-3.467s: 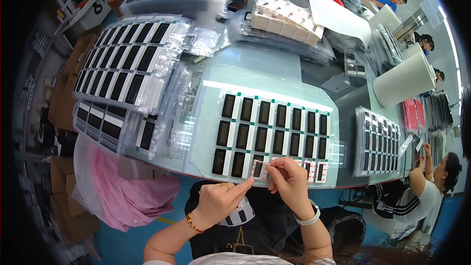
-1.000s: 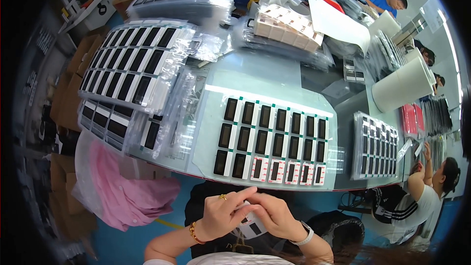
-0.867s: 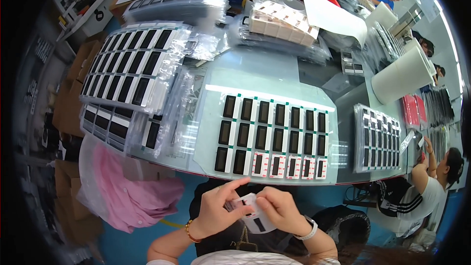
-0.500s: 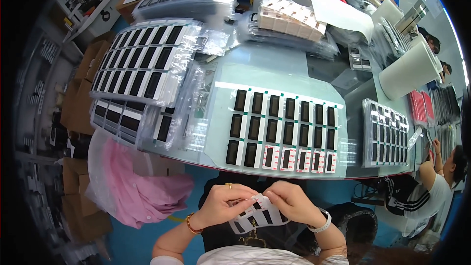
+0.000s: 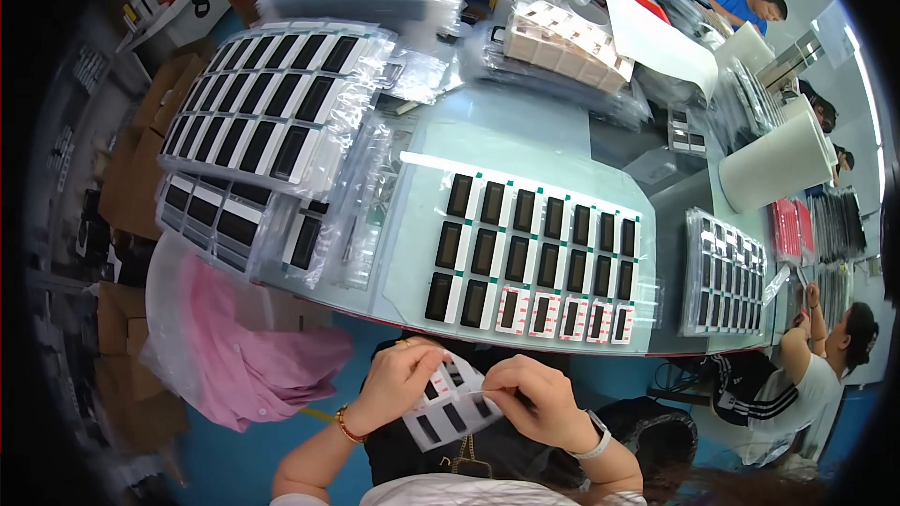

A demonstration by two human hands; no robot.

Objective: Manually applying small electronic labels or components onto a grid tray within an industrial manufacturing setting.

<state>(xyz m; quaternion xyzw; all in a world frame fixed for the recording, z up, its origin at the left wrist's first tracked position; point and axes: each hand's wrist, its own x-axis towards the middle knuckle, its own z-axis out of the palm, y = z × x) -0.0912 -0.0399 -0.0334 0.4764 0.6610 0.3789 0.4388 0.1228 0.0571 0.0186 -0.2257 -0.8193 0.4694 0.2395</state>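
Observation:
Over my lap, in front of the table's edge, I hold a pale sheet (image 5: 433, 442) with rectangular cut-outs and some red marks. My left hand (image 5: 398, 379) is closed on its upper left part. At the sheet's right edge my right hand (image 5: 544, 403) pinches with thumb and finger; whether a separate strip is in that pinch I cannot tell. Just beyond lies a grid of dark rectangular panels (image 5: 516, 260) with white borders, flat on a clear sheet. Several panels in its nearest row carry white frames with red marks (image 5: 542, 315).
Stacked plastic trays of dark panels (image 5: 253, 98) stand at the left, a smaller stack (image 5: 722, 272) at the right. Behind are a beige tray stack (image 5: 562, 47) and a white roll (image 5: 776, 164). Pink cloth (image 5: 253, 347) hangs lower left. A person (image 5: 825, 356) sits at the right.
My hands have moved apart, the left one slightly leftward. The pale sheet has tilted and shows more of its face between them. The whole view has shifted a little.

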